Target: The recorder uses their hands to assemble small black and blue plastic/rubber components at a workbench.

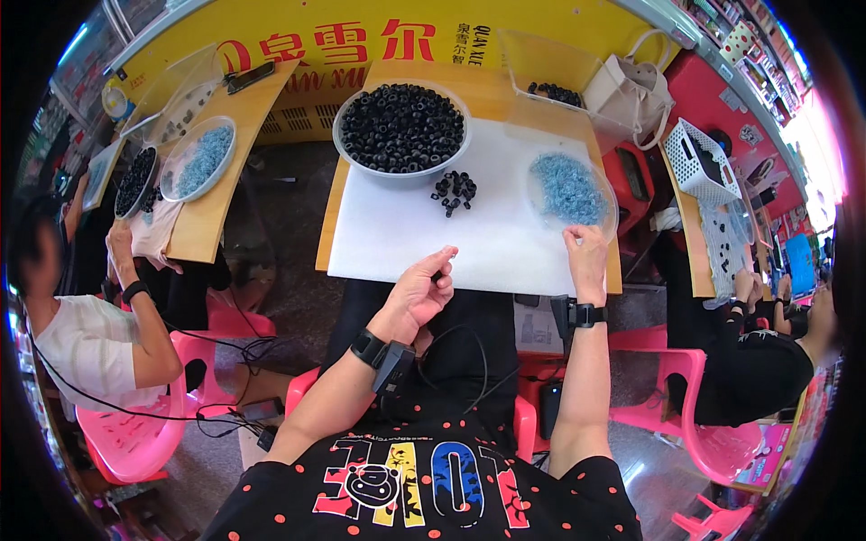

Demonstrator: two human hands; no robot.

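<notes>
Close to the front edge of a white foam sheet (370, 230), my left hand (417, 293) is curled around a small black ring-like piece (437, 276), only partly visible between the fingers. My right hand (588, 257) reaches to the near rim of a shallow clear tray (610, 212). Its thumb and fingers are pressed together beside a heap of small light-blue translucent pieces (568, 187); anything between them is too small to make out. A large bowl (346, 160) full of black pieces stands at the back left of the sheet. Several loose black pieces (453, 193) lie in front of it.
Behind the sheet, a clear container (532, 68) holds more black pieces, with a beige handbag (627, 90) beside it. At left, one person (90, 343) sits at another table; more people work at right around a white basket (699, 167). Pink chairs (135, 442) flank me.
</notes>
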